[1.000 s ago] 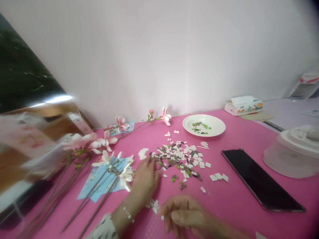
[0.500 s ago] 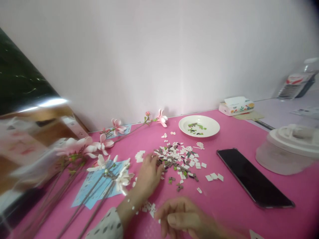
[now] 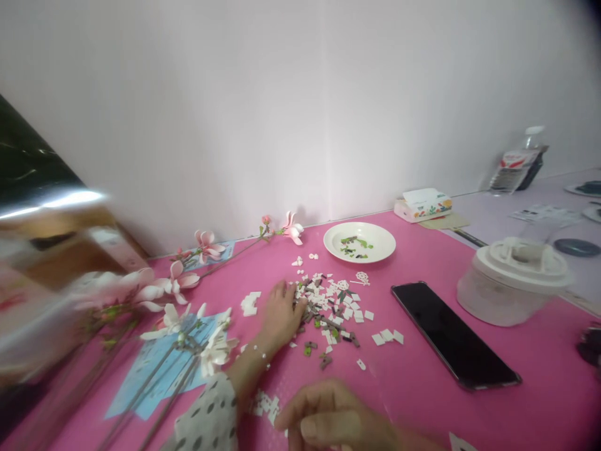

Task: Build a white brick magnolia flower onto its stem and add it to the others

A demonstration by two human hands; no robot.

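My left hand, with a beaded bracelet and a spotted sleeve, lies palm down at the left edge of a pile of small pieces. Its fingers are slightly apart on the pink tabletop, touching the pile's edge. White, brown-grey and green bits make up the heap. Nearer to me, my right hand is curled, thumb against the fingers; whatever is between them is hidden. Several small white pieces lie just left of it, and a few white squares lie left of my left hand.
Artificial magnolia stems lie at left, partly on blue paper sheets. A white plate with green and brown bits stands behind the pile. To the right are a black phone, a lidded tub, a tissue pack and a bottle.
The view has turned to the right, so the table's things appear further left. My left hand stays at the pile's left edge, and my right hand keeps its curled pose.
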